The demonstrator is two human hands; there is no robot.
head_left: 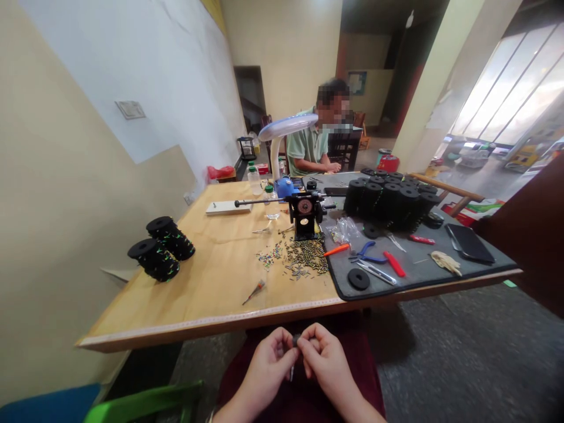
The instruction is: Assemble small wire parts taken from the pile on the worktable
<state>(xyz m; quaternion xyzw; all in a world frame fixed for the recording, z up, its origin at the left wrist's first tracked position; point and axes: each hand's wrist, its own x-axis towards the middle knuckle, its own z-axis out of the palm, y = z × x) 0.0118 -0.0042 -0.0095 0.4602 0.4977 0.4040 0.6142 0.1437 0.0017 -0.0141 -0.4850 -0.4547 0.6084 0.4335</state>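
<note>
Over my lap, just in front of the table edge, my left hand point(272, 359) and my right hand point(325, 356) meet at the fingertips. Both are closed in a pinch on one small dark piece point(295, 339), too small to name. A thin pale bit point(292, 372) shows below the left fingers; whether it belongs to the piece I cannot tell. Past the edge lies a heap of small dark and brass-coloured parts point(306, 254), with tiny coloured pieces point(271, 255) beside it. Tweezers with an orange part point(254, 291) lie nearest to my hands.
A black hand-crank winder point(305, 214) stands behind the heap, before a lamp point(286, 126). Black spools fill the mat's back point(392, 197); two wound spools point(154, 258) stand left. Blue pliers point(370, 252), a red-handled tool point(394, 264) and a black disc point(358, 279) lie right. A person point(311, 144) sits opposite.
</note>
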